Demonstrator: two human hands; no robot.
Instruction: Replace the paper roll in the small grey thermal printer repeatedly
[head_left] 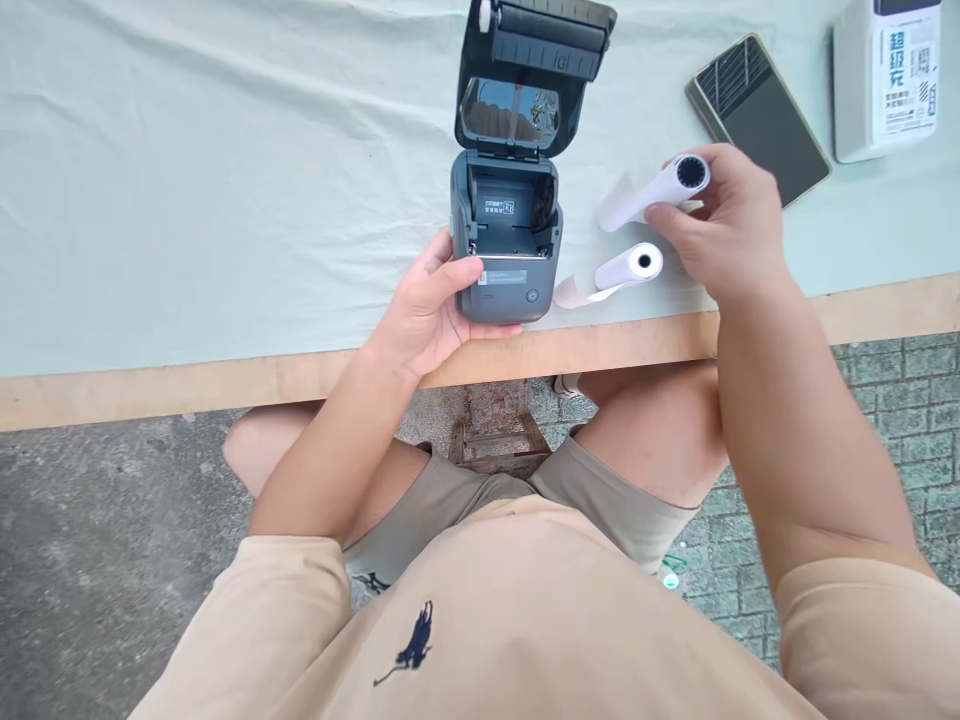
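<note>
Step in hand appears to be handling the larger paper roll (649, 198): right hand (739, 225) pinches it, left hand (416, 315) grasps the lid-open printer (502, 290). Next move likely calls for minding the loose tail (613, 200). Roll lies core end nearest the grip, beyond the smaller roll (619, 268), apart from the printer.

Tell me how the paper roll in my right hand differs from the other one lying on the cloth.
The held roll is gripped in your right hand, while the lying roll rests on the cloth. The held roll has a wide, dark core; the lying roll's is much smaller. The held roll also looks longer than the lying roll. Both are white, with some paper hanging loose.
</note>
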